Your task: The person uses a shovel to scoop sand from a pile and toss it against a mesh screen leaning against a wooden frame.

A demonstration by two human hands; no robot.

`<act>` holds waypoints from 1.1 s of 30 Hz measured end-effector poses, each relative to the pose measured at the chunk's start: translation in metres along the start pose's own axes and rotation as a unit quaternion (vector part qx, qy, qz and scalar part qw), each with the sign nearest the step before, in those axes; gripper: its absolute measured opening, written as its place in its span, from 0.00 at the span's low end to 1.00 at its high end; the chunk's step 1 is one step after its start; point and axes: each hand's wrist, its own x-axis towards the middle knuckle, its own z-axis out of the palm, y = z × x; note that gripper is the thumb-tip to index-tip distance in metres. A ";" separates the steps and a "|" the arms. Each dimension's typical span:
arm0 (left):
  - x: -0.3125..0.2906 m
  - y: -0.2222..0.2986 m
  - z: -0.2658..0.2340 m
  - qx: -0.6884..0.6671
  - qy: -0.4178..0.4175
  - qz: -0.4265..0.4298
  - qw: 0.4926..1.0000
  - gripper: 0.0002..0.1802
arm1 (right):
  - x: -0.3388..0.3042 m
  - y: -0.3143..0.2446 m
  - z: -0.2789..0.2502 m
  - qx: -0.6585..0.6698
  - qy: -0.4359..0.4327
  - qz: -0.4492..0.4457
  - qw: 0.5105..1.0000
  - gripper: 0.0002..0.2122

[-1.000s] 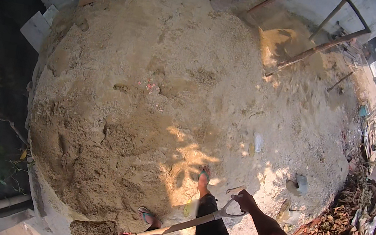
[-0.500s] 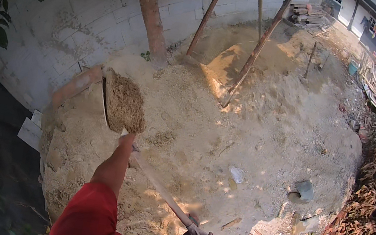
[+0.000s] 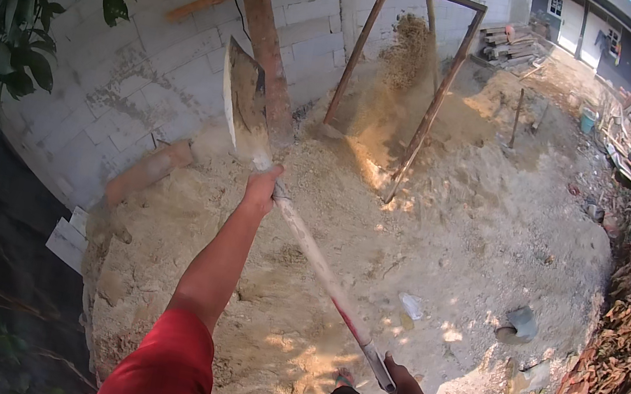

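Wrapped round the lower shaft of a shovel [image 3: 323,273], my left hand [image 3: 262,186] is closed just behind the blade. My right hand [image 3: 403,379] is at the shaft's rear end near my body, closed on the grip, its fingers partly hidden. The shovel blade [image 3: 247,98] is raised and tilted at the left, with only a coating of sand left on it. A clump of loose sand [image 3: 408,50] is in the air within the outline of a leaning wooden frame [image 3: 443,85]. Whether mesh spans the frame I cannot tell.
A tree trunk [image 3: 264,30] stands close to the blade, before a block wall [image 3: 149,44]. Uneven sandy ground [image 3: 487,217] spreads around me. A grey bucket-like container [image 3: 521,323] lies at right, near dry leaves [image 3: 611,351]. Stacked timber [image 3: 512,46] sits far back.
The shovel has swung up and forward from the ground. Its load of sand has left the blade and flies toward the wooden frame. Both my hands have moved forward and right with the shaft.
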 end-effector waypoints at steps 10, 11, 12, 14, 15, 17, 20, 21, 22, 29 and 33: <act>-0.511 -0.319 -0.410 -0.016 0.304 -0.304 0.903 0.13 | -0.126 0.168 -0.083 -0.420 0.044 0.053 0.905 0.37; -0.556 -0.328 -0.429 -0.036 0.299 -0.290 0.908 0.13 | -0.129 0.164 -0.078 -0.422 0.069 0.029 0.903 0.35; -0.596 -0.336 -0.450 -0.057 0.294 -0.273 0.914 0.14 | -0.132 0.159 -0.070 -0.408 0.080 -0.006 0.909 0.34; -0.671 -0.345 -0.465 -0.240 0.415 -0.268 0.836 0.13 | -0.147 0.167 -0.043 -0.399 0.099 -0.050 0.910 0.33; -0.696 -0.343 -0.458 -0.246 0.461 -0.318 0.791 0.12 | -0.155 0.172 -0.030 -0.404 0.104 -0.065 0.906 0.33; -0.743 -0.337 -0.474 -0.279 0.563 -0.267 0.730 0.11 | -0.182 0.176 0.013 -0.395 0.075 -0.096 0.911 0.31; -0.800 -0.354 -0.524 -0.318 0.562 -0.161 0.747 0.12 | -0.174 0.224 0.036 -0.396 0.088 -0.279 0.870 0.29; -0.819 -0.334 -0.522 -0.335 0.550 -0.140 0.752 0.14 | -0.194 0.221 0.071 -0.317 0.118 -0.206 0.918 0.29; -0.829 -0.311 -0.513 -0.328 0.551 -0.131 0.756 0.16 | -0.209 0.223 0.085 -0.282 0.101 -0.191 0.935 0.29; -0.954 -0.270 -0.569 -0.349 0.615 -0.045 0.706 0.15 | -0.247 0.274 0.158 -0.198 -0.010 -0.204 0.959 0.22; -1.015 -0.269 -0.575 -0.355 0.583 -0.050 0.729 0.14 | -0.247 0.346 0.141 -0.046 -0.055 -0.015 0.997 0.22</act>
